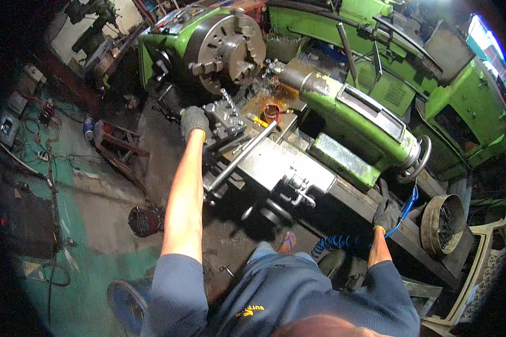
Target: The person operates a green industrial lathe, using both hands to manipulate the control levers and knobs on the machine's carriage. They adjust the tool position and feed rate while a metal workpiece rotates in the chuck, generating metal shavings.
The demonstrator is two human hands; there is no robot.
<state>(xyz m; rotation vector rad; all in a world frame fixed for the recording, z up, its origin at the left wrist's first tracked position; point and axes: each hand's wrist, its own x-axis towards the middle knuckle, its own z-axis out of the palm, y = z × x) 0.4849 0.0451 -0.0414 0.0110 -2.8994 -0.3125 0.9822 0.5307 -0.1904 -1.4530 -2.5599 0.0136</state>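
My left hand (194, 124), in a grey knitted glove, is closed at the left side of the lathe's tool post (226, 119); what its fingers hold is hidden. My right hand (386, 215), also gloved, lies at the lathe bed below the tailstock (354, 106), its fingers stretched forward. Just right of it is a blue air gun (411, 203), whose hose runs past my wrist to a blue coil (336, 244). A large metal chuck (226, 51) faces the tailstock. Between them, a reddish cup (271, 112) of dark liquid stands beside a yellow-handled brush (260, 121).
A long metal bar (242, 155) slants over the carriage. The tailstock handwheel (419, 159) juts out at right, above a round metal container (441, 224) with dark contents. Another green machine (466, 101) stands behind. Cables (50, 174) lie across the floor at left.
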